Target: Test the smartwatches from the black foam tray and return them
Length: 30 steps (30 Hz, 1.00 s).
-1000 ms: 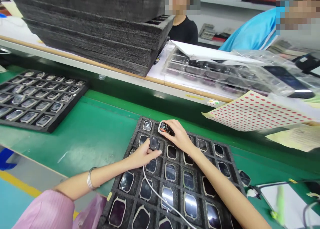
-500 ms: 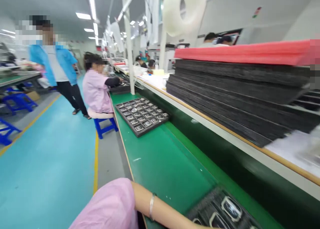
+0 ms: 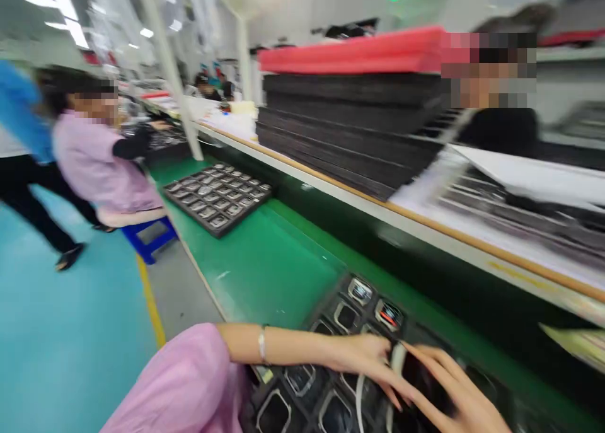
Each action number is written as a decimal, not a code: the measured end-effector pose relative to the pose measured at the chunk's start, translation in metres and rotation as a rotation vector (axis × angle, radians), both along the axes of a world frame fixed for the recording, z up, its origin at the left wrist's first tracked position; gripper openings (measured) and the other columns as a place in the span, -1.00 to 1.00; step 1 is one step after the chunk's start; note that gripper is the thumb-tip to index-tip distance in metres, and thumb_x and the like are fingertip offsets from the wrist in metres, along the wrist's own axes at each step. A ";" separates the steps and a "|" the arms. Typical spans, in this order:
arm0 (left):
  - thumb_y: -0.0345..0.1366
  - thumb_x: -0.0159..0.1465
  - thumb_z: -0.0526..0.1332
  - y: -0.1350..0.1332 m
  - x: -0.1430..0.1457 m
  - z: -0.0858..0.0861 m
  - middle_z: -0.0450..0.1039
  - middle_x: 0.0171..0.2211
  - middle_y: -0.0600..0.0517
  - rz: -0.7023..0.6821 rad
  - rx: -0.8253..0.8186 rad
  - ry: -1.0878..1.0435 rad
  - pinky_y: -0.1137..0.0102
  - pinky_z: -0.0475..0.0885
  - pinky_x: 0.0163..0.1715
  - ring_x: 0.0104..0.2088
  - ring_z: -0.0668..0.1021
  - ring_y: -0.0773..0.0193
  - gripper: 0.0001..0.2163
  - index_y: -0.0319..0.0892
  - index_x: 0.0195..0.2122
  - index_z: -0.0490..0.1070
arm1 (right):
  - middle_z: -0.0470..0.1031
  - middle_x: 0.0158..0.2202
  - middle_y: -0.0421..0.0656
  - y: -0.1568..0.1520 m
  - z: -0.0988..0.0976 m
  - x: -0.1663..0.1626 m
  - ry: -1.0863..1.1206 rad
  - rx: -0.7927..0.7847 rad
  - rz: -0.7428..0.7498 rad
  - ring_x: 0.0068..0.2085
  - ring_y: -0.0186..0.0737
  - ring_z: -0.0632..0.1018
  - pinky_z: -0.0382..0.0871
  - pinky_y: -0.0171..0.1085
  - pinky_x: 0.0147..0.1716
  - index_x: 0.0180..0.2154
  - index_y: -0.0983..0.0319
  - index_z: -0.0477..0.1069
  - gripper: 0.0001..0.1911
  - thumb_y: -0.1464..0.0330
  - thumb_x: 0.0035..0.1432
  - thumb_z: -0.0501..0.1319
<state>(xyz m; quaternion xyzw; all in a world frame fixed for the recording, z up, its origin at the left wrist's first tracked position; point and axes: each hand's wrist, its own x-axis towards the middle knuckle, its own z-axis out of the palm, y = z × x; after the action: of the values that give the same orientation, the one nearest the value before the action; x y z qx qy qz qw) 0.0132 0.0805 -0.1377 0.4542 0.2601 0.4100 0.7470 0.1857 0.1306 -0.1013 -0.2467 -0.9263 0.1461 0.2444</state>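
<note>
My left hand (image 3: 371, 359) reaches across the near foam tray (image 3: 307, 411), its fingers bent against a dark piece with a pale edge (image 3: 398, 360). Facing it from the right, my right hand (image 3: 456, 389) has its fingers curved round the same piece. Blur and the fingers hide what kind of piece this is. A thin white curved strip (image 3: 360, 401) shows below my left hand. Square, watch-like cases with rounded corners sit in the tray's pockets, among them a case with a lit, coloured face (image 3: 389, 314) and a case with a bright face (image 3: 360, 291).
Farther along the green bench (image 3: 255, 275) lies another filled tray (image 3: 217, 196). A raised shelf (image 3: 331, 187) carries stacked black foam trays (image 3: 340, 130) under red foam (image 3: 350, 51). A co-worker in pink (image 3: 101, 162) sits at left; a person in blue (image 3: 23, 111) stands behind.
The view has swung right and down. The near tray and both my hands now show, and the right hand has come into view. The dark pale-edged piece appears between my hands.
</note>
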 end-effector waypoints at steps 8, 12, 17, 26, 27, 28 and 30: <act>-0.09 0.06 0.37 -0.029 0.003 -0.002 0.38 -0.23 -0.02 0.158 -0.040 0.061 0.39 0.51 -0.34 -0.33 0.51 0.31 -0.46 -0.25 -0.02 0.29 | 0.37 0.01 0.07 -0.041 0.003 0.009 -0.092 -0.022 -0.011 0.00 0.03 0.45 0.43 -0.02 -0.06 0.14 0.23 0.21 -0.57 0.26 0.28 0.13; -0.11 0.14 0.32 -0.034 0.007 -0.004 0.42 -0.28 -0.02 0.150 -0.032 0.075 0.36 0.51 -0.37 -0.41 0.53 0.33 -0.51 -0.28 0.00 0.29 | 0.39 -0.02 0.13 -0.045 0.008 0.011 -0.166 0.073 0.008 -0.05 0.08 0.46 0.42 0.06 -0.10 0.13 0.32 0.23 -0.59 0.33 0.29 0.09; -0.06 0.13 0.31 -0.033 0.006 -0.008 0.47 -0.44 -0.01 0.164 -0.048 0.105 0.35 0.51 -0.41 -0.46 0.56 0.26 -0.50 -0.32 -0.04 0.30 | 0.37 0.01 0.05 -0.042 0.008 0.010 -0.154 -0.054 0.016 -0.02 0.00 0.46 0.43 -0.03 -0.07 0.12 0.23 0.24 -0.59 0.37 0.25 0.15; 0.01 0.12 0.29 -0.033 -0.001 -0.006 0.44 -0.62 0.05 0.162 -0.049 0.118 0.46 0.44 -0.63 -0.65 0.50 0.30 -0.54 -0.29 -0.20 0.27 | 0.40 0.00 0.01 -0.042 0.001 -0.001 -0.075 -0.153 -0.007 -0.02 -0.01 0.47 0.42 -0.02 -0.07 0.08 0.20 0.26 -0.61 0.32 0.23 0.20; 0.00 0.13 0.28 -0.033 -0.002 -0.004 0.44 -0.63 0.05 0.156 -0.043 0.119 0.48 0.42 -0.65 -0.67 0.49 0.32 -0.56 -0.29 -0.20 0.27 | 0.40 -0.01 0.00 -0.043 0.001 -0.001 -0.046 -0.161 -0.004 -0.03 -0.02 0.47 0.42 -0.03 -0.07 0.08 0.20 0.27 -0.61 0.32 0.23 0.20; -0.01 0.14 0.27 -0.034 -0.003 -0.003 0.42 -0.65 0.07 0.149 -0.035 0.122 0.50 0.39 -0.68 -0.69 0.47 0.34 -0.57 -0.29 -0.19 0.27 | 0.40 -0.02 0.00 -0.043 0.000 0.000 -0.011 -0.165 0.003 -0.04 -0.03 0.47 0.42 -0.04 -0.08 0.09 0.20 0.27 -0.60 0.33 0.23 0.21; -0.02 0.16 0.26 -0.035 -0.004 -0.001 0.38 -0.68 0.11 0.137 -0.019 0.131 0.53 0.35 -0.72 -0.72 0.43 0.36 -0.57 -0.30 -0.16 0.28 | 0.40 -0.03 0.00 -0.044 -0.002 0.000 0.072 -0.167 0.034 -0.04 -0.05 0.47 0.43 -0.07 -0.08 0.10 0.20 0.26 -0.58 0.34 0.22 0.21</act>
<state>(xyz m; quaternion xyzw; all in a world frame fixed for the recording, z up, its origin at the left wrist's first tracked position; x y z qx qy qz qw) 0.0094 0.0453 -0.1382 0.4540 0.3427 0.4268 0.7030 0.1861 0.0870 -0.1033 -0.2453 -0.9055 0.2359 0.2535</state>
